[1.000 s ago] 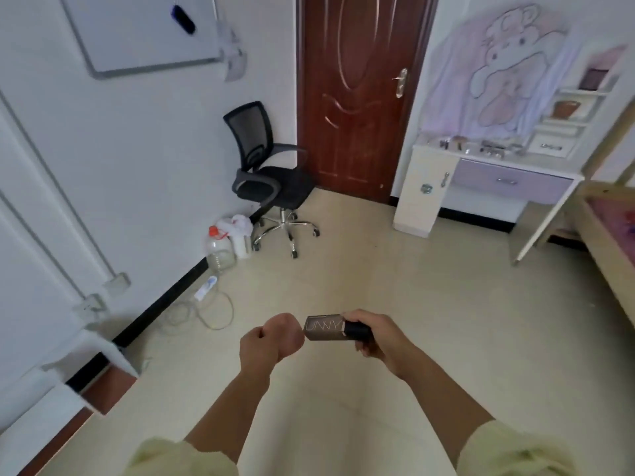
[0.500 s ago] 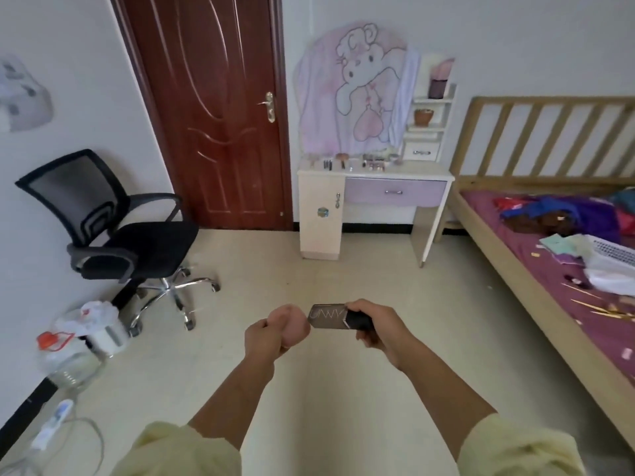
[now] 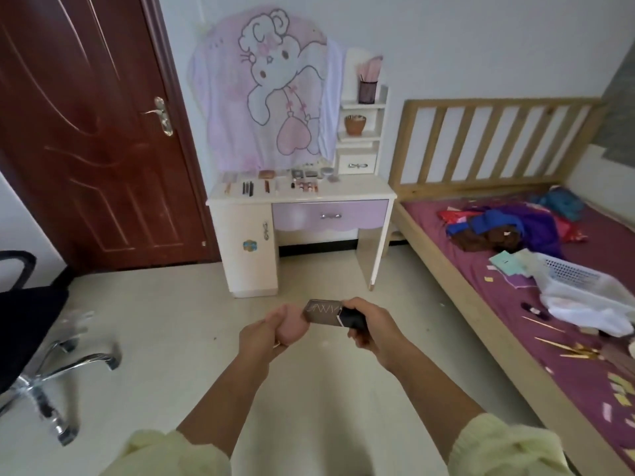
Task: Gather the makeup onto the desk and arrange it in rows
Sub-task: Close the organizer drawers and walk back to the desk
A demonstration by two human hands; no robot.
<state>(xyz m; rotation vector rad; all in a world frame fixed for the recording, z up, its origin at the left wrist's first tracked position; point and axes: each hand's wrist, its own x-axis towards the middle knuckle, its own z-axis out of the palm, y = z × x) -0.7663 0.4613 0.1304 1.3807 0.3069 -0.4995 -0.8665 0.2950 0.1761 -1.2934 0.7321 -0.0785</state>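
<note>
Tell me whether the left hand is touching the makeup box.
Cannot tell: in the head view the makeup box meets the left hand's outline, possibly just overlapping.

Soft, even daylight fills my room — hardly any shadows; the chair [image 3: 31,341] at my left is smeared with blur, and straight edges bow outward.

Bare floor [image 3: 326,280] lies open before me toward the desk [image 3: 364,190] at twelve o'clock. An office chair [image 3: 31,317] crowds my nine o'clock; the bed frame [image 3: 481,304] walls off three o'clock. Makeup rows [image 3: 271,183] cover the desktop's left and middle.
</note>
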